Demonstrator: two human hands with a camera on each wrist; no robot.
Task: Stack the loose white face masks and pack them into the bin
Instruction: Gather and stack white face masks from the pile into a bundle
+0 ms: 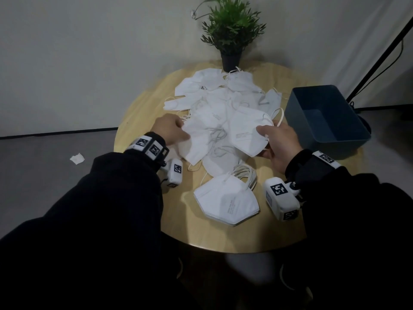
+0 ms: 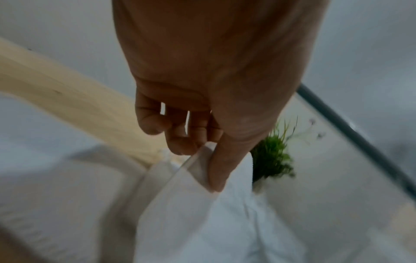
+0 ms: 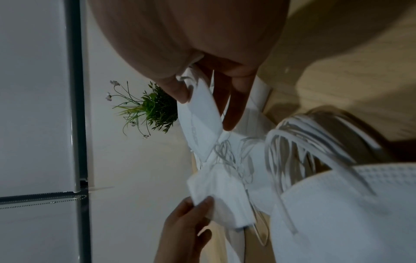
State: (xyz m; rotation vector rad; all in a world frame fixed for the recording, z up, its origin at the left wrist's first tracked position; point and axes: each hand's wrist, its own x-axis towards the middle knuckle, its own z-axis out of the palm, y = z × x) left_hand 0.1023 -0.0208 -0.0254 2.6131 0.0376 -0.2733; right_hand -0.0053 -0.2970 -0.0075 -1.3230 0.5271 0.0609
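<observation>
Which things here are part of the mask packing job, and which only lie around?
Job: loose masks, started stack, blue bin, mask in left hand, mask in right hand.
Lying about: potted plant, paper scrap on the floor.

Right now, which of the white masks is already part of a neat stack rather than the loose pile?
The mask nearest the person, at the table's front edge: it tops a squared stack, its ear loops bunched together, apart from the scattered pile.

The printed text on the nearest mask point(image 1: 232, 203) was too small to be read. The left wrist view was blurred, and the bin point(image 1: 330, 101) was cut off there.
</observation>
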